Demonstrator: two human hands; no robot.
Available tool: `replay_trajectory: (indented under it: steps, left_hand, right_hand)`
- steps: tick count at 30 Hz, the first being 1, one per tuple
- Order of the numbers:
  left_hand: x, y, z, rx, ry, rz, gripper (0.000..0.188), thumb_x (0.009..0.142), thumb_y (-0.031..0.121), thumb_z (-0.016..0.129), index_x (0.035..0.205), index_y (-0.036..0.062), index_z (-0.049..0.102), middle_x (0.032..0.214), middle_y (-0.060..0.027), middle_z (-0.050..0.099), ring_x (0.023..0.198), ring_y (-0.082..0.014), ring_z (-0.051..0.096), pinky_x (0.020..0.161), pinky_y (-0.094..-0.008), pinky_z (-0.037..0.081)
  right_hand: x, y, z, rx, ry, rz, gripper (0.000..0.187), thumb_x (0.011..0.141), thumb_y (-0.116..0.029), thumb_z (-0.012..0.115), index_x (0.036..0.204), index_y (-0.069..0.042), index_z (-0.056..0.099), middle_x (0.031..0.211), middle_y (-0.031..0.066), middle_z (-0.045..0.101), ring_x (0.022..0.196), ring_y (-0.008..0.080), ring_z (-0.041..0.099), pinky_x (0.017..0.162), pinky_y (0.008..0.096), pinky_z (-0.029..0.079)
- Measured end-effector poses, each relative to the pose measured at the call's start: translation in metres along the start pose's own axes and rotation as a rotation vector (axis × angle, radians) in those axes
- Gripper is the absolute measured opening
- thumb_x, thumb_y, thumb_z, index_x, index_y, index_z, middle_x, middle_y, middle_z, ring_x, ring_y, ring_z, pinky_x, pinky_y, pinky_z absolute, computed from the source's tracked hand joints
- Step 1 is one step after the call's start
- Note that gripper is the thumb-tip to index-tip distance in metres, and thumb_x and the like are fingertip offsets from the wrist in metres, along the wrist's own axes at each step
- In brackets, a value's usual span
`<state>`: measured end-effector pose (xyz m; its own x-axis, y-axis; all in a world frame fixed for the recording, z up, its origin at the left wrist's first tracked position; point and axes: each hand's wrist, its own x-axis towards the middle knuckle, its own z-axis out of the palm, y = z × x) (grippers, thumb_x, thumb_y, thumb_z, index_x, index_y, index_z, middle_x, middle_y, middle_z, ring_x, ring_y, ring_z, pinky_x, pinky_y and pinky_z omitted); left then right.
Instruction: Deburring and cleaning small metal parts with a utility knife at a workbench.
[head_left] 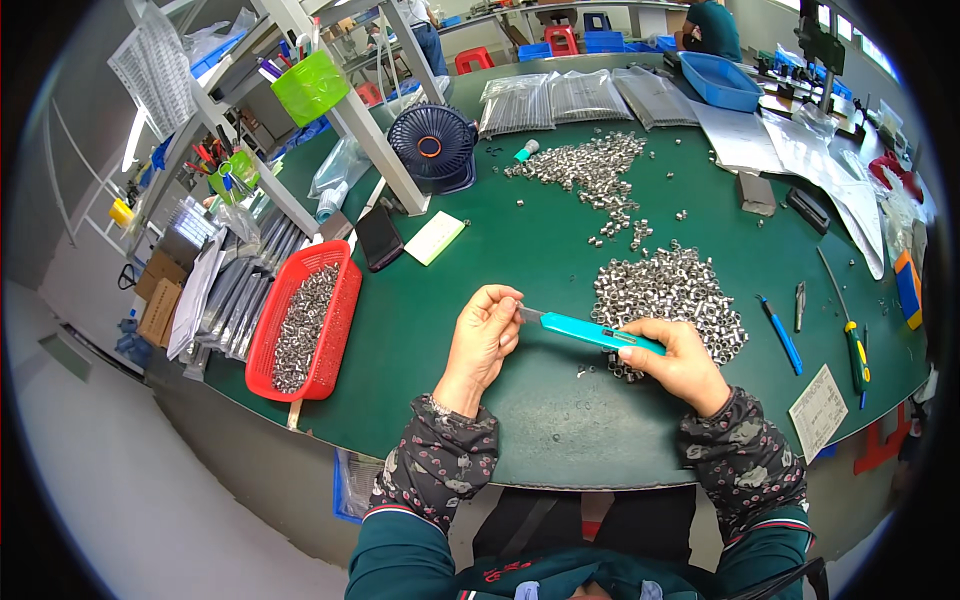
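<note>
My right hand (678,362) is closed round the handle of a teal utility knife (580,329), whose blade is out and points left. At the blade's tip my left hand (484,338) is closed, thumb and forefinger pinched together. What sits in that pinch is too small and covered to name. Beneath and beyond the knife lies a large heap of small shiny metal rings (668,295). Farther back spreads a second, looser heap of the same rings (595,168).
At left stands a red plastic basket (352,290) of small metal parts, beside a phone (379,238), yellow notepad (434,238) and fan (432,146). On the right lie a blue pen-like tool (781,335), a green-yellow screwdriver (857,357) and a paper slip (818,412). A blue tray (719,82) is behind.
</note>
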<state>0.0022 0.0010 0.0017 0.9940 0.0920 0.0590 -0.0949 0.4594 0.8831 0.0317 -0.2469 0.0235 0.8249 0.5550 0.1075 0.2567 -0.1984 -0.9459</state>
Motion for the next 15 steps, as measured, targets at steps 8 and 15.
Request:
replay_trajectory:
  steps: [8, 15]
  left_hand:
    - [-0.004, -0.002, -0.001, 0.019, 0.094, -0.003, 0.012, 0.088, 0.016, 0.054, 0.088, 0.0039, 0.055, 0.068, -0.0014, 0.052, 0.044, -0.0014, 0.035, 0.036, -0.0141, 0.023]
    - [-0.003, -0.003, 0.002, -0.033, 0.079, -0.067, 0.014, 0.09, 0.019, 0.05, 0.088, 0.0053, 0.053, 0.072, -0.0041, 0.052, 0.046, -0.0031, 0.036, 0.035, -0.0145, 0.024]
  right_hand:
    - [-0.009, -0.007, 0.014, -0.535, 0.311, -0.461, 0.026, 0.068, -0.015, 0.069, 0.09, -0.003, 0.061, 0.067, 0.0101, 0.055, 0.057, 0.0273, 0.055, 0.052, 0.0343, 0.044]
    - [-0.004, 0.001, -0.001, -0.332, 0.527, -0.421, 0.025, 0.073, -0.012, 0.065, 0.094, 0.0, 0.059, 0.079, 0.0137, 0.06, 0.069, 0.0258, 0.059, 0.062, 0.0323, 0.046]
